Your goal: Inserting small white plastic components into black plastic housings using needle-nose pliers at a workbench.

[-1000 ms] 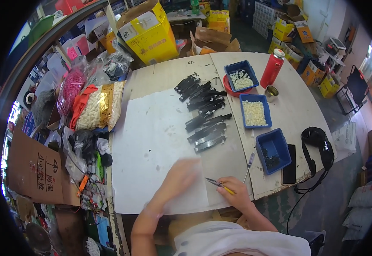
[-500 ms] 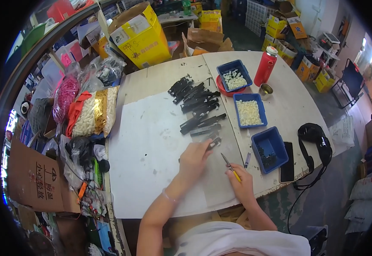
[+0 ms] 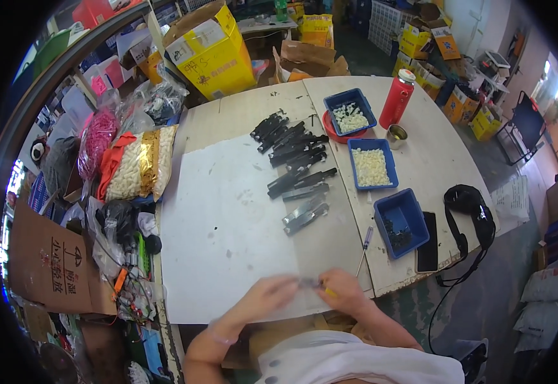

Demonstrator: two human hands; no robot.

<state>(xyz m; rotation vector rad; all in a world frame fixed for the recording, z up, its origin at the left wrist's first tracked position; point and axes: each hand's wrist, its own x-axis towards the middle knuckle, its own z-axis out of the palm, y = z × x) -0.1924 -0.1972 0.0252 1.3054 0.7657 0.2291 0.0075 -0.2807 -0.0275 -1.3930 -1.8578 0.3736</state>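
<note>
My left hand, smeared by motion, is at the table's front edge with its fingers drawn together toward a small dark piece. The piece is blurred, and its kind does not show. Beside it my right hand is closed around a pointed tool with a yellow handle; the tool's tip is hidden near the dark piece. Ahead of both hands, flat black strips lie in a slanting row, the nearest strip looking shiny and grey.
A screwdriver lies by the blue tray of small black parts. Two blue trays hold cream pieces. A red bottle, a metal cup, a phone and a black strapped pouch stand or lie at the right.
My left hand has drawn back from the nearest strips toward the front edge. My right hand has moved nearer and left with the yellow-handled tool, so both hands now meet at the dark piece.
</note>
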